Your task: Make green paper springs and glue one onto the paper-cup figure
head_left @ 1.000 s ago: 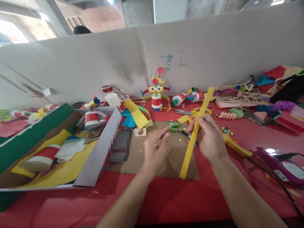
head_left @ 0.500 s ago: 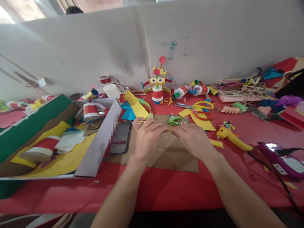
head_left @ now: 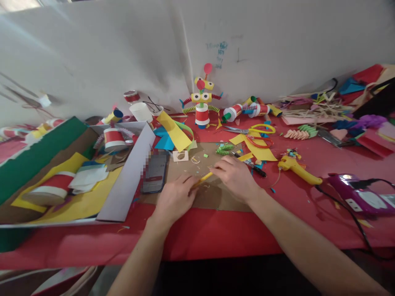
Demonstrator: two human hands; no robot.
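A narrow yellow strip (head_left: pixel 206 177) slants between my two hands, above a brown cardboard sheet (head_left: pixel 228 201). My left hand (head_left: pixel 179 195) is closed on its lower left end. The fingers of my right hand (head_left: pixel 236 176) are closed at its upper right end. A green folded paper spring (head_left: pixel 224 149) lies just beyond my right hand. On the cardboard behind my left hand are a cream piece with a round hole (head_left: pixel 180 156) and small paper scraps. A black-handled tool (head_left: pixel 258 171) rests right of my right hand.
An open box (head_left: pixel 140 164) with paper and cups stands left, beside a phone (head_left: pixel 156 172). Scissors (head_left: pixel 262 129) and yellow paper (head_left: pixel 262 151) lie behind my right hand. A yellow glue gun (head_left: pixel 300 170) and purple device (head_left: pixel 361 197) are right. Cup figures (head_left: pixel 202 113) stand at the back.
Both hands have moved nearer the table's front edge, my left hand also leftward. The yellow strip between them now shows clearly. The holed cream piece and the black-handled tool have come into view.
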